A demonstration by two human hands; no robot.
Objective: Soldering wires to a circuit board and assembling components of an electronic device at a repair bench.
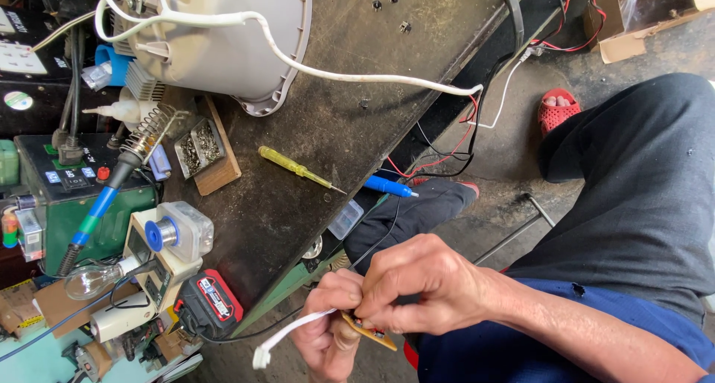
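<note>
1. My left hand [328, 338] sits low in the view and cradles a small circuit board [370, 332] from below, fingers curled up around its near end
2. My right hand [417, 282] comes over the top, thumb and fingertips pressed together on the board's upper edge, so both hands pinch the same piece
3. The board lies between the two grips, its long axis slanting from upper left down to lower right, with only its orange lower edge showing past my fingers
4. A flat white cable [287, 332] leaves the board on the left-hand side and trails down-left to a small white plug [261, 359]; my left hand is the nearer one to it
5. A thin black wire [376, 241] runs up from my hands toward the workbench [350, 122]
6. On the bench, well apart from my hands, lie a yellow screwdriver [298, 168] and, at the edge, a blue pen-like tool [389, 187], both pointing right and slightly down
7. A wooden tray [223, 171] further left holds two compartments of small metal parts; I cannot tell what kind
8. A clear plastic box [345, 218] sits below the bench edge; its contents are not readable
</note>
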